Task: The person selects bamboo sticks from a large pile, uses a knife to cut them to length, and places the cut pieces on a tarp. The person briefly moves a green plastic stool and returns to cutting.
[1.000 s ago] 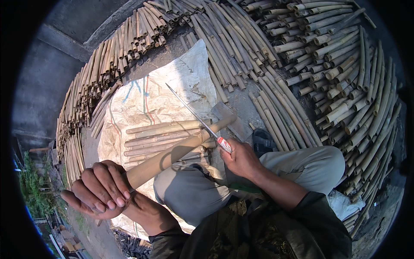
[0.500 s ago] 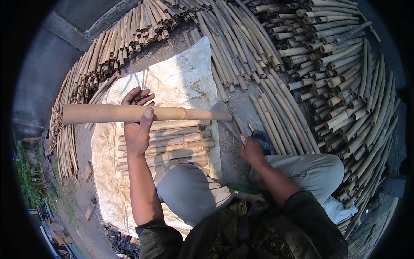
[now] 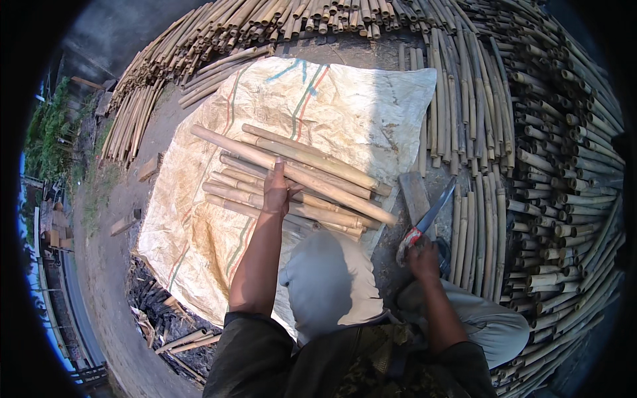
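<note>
My left hand [image 3: 277, 190] rests on a long bamboo pole [image 3: 219, 138] that lies on top of a small stack of cut bamboo pieces [image 3: 232, 192] on a pale woven sack [image 3: 345, 113]; the fingers sit over the pole. My right hand [image 3: 423, 255] grips the red-taped handle of a long knife [image 3: 434, 211], its blade pointing up and away over a wooden block [image 3: 415, 192]. My knees in grey trousers [image 3: 328, 278] are between the two hands.
Rows of bamboo poles [image 3: 531, 166] cover the ground at the right and along the top [image 3: 279, 20]. More poles lie at the upper left [image 3: 129, 119]. Dark debris and scraps [image 3: 159, 312] lie at the sack's near left edge. Bare dirt [image 3: 106, 265] runs along the left.
My left hand carried the bamboo pole from beside me up across the sack and has set it down on the stack. The right hand stayed low with the knife.
</note>
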### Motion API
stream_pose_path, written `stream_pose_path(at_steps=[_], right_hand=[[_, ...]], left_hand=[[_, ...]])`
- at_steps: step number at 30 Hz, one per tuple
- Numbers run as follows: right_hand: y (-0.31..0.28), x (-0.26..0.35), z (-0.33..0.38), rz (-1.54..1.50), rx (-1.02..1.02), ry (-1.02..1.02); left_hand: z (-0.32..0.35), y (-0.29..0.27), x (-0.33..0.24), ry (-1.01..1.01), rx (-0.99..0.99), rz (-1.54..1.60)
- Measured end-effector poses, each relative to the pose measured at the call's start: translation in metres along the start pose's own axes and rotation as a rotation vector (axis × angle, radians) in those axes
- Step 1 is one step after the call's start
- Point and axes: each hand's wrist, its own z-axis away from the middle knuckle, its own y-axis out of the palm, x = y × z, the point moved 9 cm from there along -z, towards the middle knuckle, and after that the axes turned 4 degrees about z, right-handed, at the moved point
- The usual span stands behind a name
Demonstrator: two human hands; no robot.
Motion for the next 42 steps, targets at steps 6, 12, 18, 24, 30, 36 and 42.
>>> stream_pose_path(at_steps=[6, 12, 18, 24, 30, 36, 42], right_hand=[[-0.061, -0.018, -0.051, 0.002, -0.076, 0.1], [-0.238, -0.058, -0.107, 0.106, -0.451, 0.278], [-0.4, -0.113, -0.1, 0.242, -0.675, 0.409], [-0.442, -0.163, -0.099, 0.054, -0.799, 0.454], [-0.445, -0.173, -0.094, -0.038, -0.872, 0.464], [-0.466, -0.198, -0.1, -0.413, -0.845, 0.516], [-0.495, -0.237, -0.077, -0.702, -0.952, 0.683]], left_hand=[[-0.052, -0.13, 0.072, -0.132, -0.385, -0.22], [-0.104, -0.143, 0.094, -0.018, -0.304, -0.564], [-0.104, -0.136, 0.108, -0.028, -0.217, -0.613], [-0.072, -0.099, 0.078, 0.089, -0.197, -0.657], [-0.064, -0.051, 0.061, 0.118, -0.127, -0.854], [-0.061, -0.031, 0.053, 0.135, -0.093, -0.913], [-0.06, -0.03, 0.048, 0.146, -0.078, -0.929]])
